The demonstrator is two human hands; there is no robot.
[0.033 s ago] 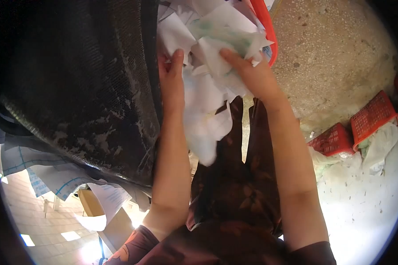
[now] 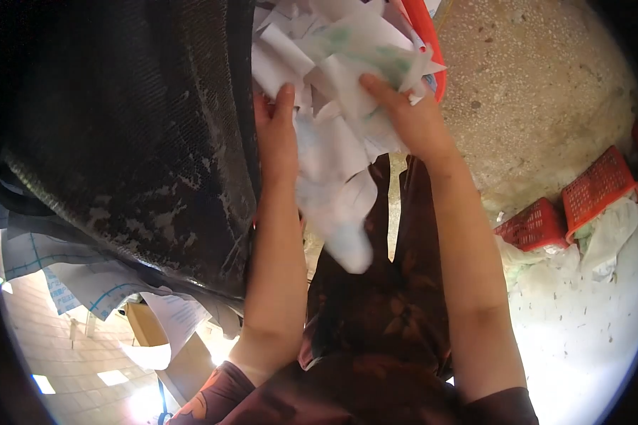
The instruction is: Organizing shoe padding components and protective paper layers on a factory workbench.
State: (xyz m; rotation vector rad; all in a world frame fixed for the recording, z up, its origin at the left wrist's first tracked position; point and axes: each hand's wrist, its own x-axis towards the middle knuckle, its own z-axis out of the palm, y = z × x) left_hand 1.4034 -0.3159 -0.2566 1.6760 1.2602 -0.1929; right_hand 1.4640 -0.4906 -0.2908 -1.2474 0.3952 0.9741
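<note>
A speckled floor (image 2: pixel 532 85) spreads across the upper right, washing out to glaring white lower down, and the rounded dark edge of the view swallows the corners. A big black scuffed object (image 2: pixel 135 127) fills the upper left, cut off at the top, so what it is cannot be made out. Under its lower edge hang sheets (image 2: pixel 42 258) with blue lines, near a cardboard box (image 2: pixel 191 368) partly covered by paper. At the top, 1 red container (image 2: pixel 438 60) shows only a curved stretch of rim; the rest is out of view or behind the paper. Over on the right sit 2 red baskets (image 2: pixel 602 180) with holes in their sides, pale crumpled stuff (image 2: pixel 617 230) beside them. The paper scraps (image 2: pixel 337 145) lie between the person's 2 hands, above the brown patterned trousers (image 2: pixel 411 283), with a blurred tail hanging down (they overlap too much to count). The right hand (image 2: pixel 407 117) grips them, its thumb laid across the top of a sheet and its other fingers hidden beneath. The left hand (image 2: pixel 275 131) is at the opposite edge of the pile, right by the black object, its 1 thumb raised against the paper; its other fingers are mostly hidden, so how tightly they close cannot be told.
</note>
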